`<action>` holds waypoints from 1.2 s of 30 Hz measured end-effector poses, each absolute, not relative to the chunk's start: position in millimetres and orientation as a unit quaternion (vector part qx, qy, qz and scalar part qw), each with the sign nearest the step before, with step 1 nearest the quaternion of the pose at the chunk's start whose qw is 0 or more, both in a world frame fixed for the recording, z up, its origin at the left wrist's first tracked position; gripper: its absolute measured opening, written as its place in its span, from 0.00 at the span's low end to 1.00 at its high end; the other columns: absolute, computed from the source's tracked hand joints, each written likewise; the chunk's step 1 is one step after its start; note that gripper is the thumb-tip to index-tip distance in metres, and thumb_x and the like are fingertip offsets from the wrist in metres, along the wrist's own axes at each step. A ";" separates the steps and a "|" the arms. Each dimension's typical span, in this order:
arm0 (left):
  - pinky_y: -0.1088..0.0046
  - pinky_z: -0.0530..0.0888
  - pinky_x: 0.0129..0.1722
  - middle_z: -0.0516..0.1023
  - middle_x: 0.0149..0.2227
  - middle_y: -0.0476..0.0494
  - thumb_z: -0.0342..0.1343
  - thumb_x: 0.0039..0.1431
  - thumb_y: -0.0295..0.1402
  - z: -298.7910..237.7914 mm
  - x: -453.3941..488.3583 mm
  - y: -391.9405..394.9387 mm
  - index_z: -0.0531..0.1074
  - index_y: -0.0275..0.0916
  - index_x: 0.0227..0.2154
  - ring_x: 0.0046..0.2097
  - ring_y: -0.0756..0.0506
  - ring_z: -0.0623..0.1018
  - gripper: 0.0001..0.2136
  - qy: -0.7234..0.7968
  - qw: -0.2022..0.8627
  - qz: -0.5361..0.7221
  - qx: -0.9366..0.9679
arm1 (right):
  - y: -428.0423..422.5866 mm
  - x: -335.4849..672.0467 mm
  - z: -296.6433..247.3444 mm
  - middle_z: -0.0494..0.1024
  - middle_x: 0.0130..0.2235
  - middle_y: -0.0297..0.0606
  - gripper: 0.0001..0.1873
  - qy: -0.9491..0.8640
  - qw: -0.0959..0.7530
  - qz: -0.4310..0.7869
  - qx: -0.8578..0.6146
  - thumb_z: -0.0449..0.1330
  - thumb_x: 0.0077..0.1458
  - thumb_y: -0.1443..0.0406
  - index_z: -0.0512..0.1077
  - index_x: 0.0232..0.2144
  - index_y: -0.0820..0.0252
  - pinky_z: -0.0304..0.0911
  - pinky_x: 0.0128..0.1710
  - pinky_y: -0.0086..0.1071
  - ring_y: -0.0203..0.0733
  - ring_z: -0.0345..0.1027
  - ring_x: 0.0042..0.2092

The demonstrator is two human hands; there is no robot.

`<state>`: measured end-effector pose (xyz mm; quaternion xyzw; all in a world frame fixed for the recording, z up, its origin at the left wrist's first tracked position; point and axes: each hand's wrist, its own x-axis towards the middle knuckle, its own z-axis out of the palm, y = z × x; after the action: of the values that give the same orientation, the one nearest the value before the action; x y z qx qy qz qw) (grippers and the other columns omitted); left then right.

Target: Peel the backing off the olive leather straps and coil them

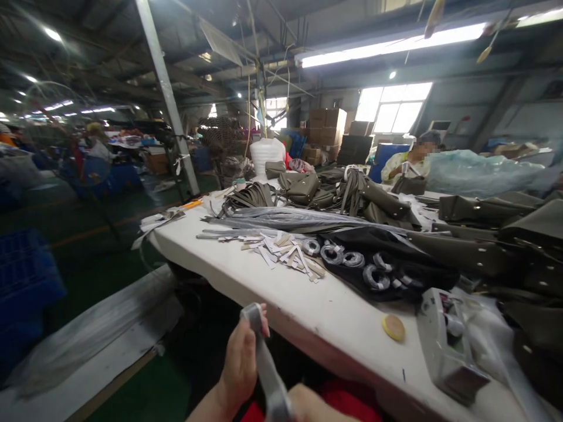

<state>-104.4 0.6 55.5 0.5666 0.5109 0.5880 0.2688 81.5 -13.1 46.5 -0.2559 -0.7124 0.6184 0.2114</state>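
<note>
My left hand point(241, 358) pinches the top end of a grey strip point(266, 366), thumb and fingers closed on it, just below the white table's point(246, 281) near edge. The strip runs down to the bottom of the view. My right hand point(316, 407) shows only in part at the bottom edge, at the strip's lower end; its fingers are hidden. On the table ahead lie several rolls of grey tape point(347, 258) on black cloth point(396, 264) and a scatter of cut paper scraps point(281, 249).
Olive-green bag parts and straps point(352, 196) pile up across the table's far side. A grey metal tool point(444, 340) and a small yellow disc point(393, 327) lie near the front edge. A person point(409, 161) sits at the far end. A blue crate point(24, 281) stands on the floor, left.
</note>
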 end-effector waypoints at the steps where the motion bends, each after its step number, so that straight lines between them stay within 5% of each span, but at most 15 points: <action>1: 0.67 0.69 0.49 0.76 0.33 0.40 0.47 0.62 0.54 51.1 -104.2 -1.8 0.73 0.39 0.28 0.44 0.41 0.74 0.22 0.505 0.287 0.535 0.613 | -3.4 86.9 50.0 0.71 0.23 0.30 0.25 -0.705 0.217 0.621 -0.265 0.48 0.64 0.50 0.74 0.30 0.61 0.60 0.22 0.26 0.32 0.63 0.22; 4: 0.72 0.68 0.31 0.71 0.23 0.45 0.44 0.63 0.53 41.8 -98.7 -9.3 0.72 0.39 0.26 0.28 0.46 0.72 0.24 0.518 0.369 0.413 0.652 | 33.2 99.8 62.5 0.66 0.17 0.30 0.26 -0.709 0.277 0.537 -0.363 0.46 0.63 0.52 0.72 0.24 0.61 0.58 0.21 0.27 0.33 0.59 0.19; 7: 0.76 0.58 0.18 0.63 0.15 0.51 0.40 0.62 0.58 39.1 -92.0 -13.0 0.70 0.38 0.26 0.17 0.51 0.62 0.28 0.555 0.479 0.385 0.560 | 54.0 104.0 71.9 0.77 0.38 0.41 0.12 -0.763 0.351 0.325 -0.436 0.57 0.53 0.64 0.74 0.40 0.60 0.66 0.43 0.36 0.44 0.70 0.41; 10: 0.76 0.60 0.18 0.60 0.11 0.55 0.43 0.58 0.61 44.5 -86.7 -14.2 0.69 0.36 0.26 0.13 0.53 0.58 0.30 0.500 0.595 0.399 0.487 | 47.8 94.0 69.0 0.72 0.52 0.43 0.29 -0.828 0.320 0.299 -0.351 0.55 0.47 0.72 0.66 0.54 0.57 0.59 0.56 0.40 0.46 0.64 0.53; 13: 0.75 0.66 0.21 0.61 0.11 0.55 0.44 0.58 0.60 59.8 -83.1 -14.7 0.70 0.35 0.28 0.14 0.52 0.62 0.29 0.423 0.655 0.451 0.434 | 29.2 72.0 53.9 0.75 0.42 0.40 0.18 -0.841 0.266 0.354 -0.312 0.52 0.51 0.72 0.71 0.44 0.58 0.62 0.51 0.38 0.44 0.67 0.45; 15: 0.74 0.69 0.25 0.65 0.15 0.53 0.43 0.61 0.57 71.5 -84.1 -14.1 0.71 0.35 0.34 0.17 0.51 0.65 0.27 0.423 0.617 0.521 0.411 | 15.7 57.3 44.3 0.75 0.36 0.38 0.09 -0.821 0.249 0.412 -0.305 0.51 0.56 0.70 0.71 0.33 0.59 0.63 0.44 0.35 0.42 0.67 0.39; 20: 0.64 0.66 0.52 0.75 0.33 0.41 0.42 0.67 0.48 77.0 -101.8 -9.9 0.71 0.37 0.41 0.39 0.43 0.75 0.20 0.497 0.298 0.602 0.549 | -4.7 53.3 47.7 0.70 0.26 0.31 0.14 -0.692 0.161 0.661 -0.240 0.53 0.61 0.59 0.68 0.27 0.61 0.58 0.27 0.24 0.33 0.61 0.27; 24: 0.68 0.67 0.40 0.74 0.32 0.39 0.44 0.64 0.51 60.7 -108.5 -5.3 0.73 0.38 0.32 0.35 0.42 0.72 0.22 0.506 0.242 0.431 0.707 | 19.2 78.8 64.7 0.67 0.20 0.30 0.18 -0.676 0.248 0.617 -0.316 0.56 0.57 0.54 0.69 0.24 0.62 0.57 0.24 0.26 0.33 0.59 0.23; 27: 0.72 0.64 0.30 0.70 0.23 0.45 0.39 0.66 0.50 52.1 -101.3 -1.2 0.69 0.39 0.23 0.26 0.47 0.69 0.25 0.536 0.319 0.351 0.698 | 41.5 93.1 71.1 0.75 0.30 0.38 0.09 -0.737 0.327 0.436 -0.400 0.59 0.53 0.61 0.72 0.34 0.61 0.66 0.36 0.33 0.42 0.68 0.33; 30: 0.74 0.61 0.22 0.64 0.14 0.50 0.36 0.63 0.57 50.0 -91.9 0.3 0.69 0.38 0.22 0.18 0.50 0.64 0.30 0.534 0.499 0.349 0.586 | 45.3 95.0 68.0 0.71 0.51 0.44 0.25 -0.803 0.338 0.335 -0.360 0.55 0.47 0.73 0.68 0.50 0.57 0.58 0.56 0.40 0.48 0.64 0.53; 33: 0.74 0.64 0.19 0.57 0.09 0.54 0.39 0.58 0.62 58.3 -86.6 -2.9 0.70 0.35 0.22 0.12 0.52 0.58 0.33 0.431 0.666 0.382 0.474 | 39.9 86.5 53.5 0.71 0.51 0.42 0.31 -0.824 0.281 0.375 -0.319 0.52 0.45 0.76 0.65 0.53 0.56 0.59 0.56 0.39 0.46 0.64 0.53; 36: 0.72 0.68 0.23 0.58 0.11 0.55 0.42 0.60 0.59 76.8 -87.9 -6.2 0.73 0.32 0.27 0.14 0.52 0.62 0.31 0.324 0.727 0.443 0.412 | 34.9 71.6 34.1 0.75 0.46 0.41 0.21 -0.789 0.267 0.430 -0.347 0.54 0.50 0.72 0.69 0.48 0.58 0.63 0.50 0.37 0.45 0.68 0.47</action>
<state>-87.9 -6.2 76.8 0.4123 0.3242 0.4432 0.7269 71.6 34.9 34.1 -0.3474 -0.7895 0.4296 0.2674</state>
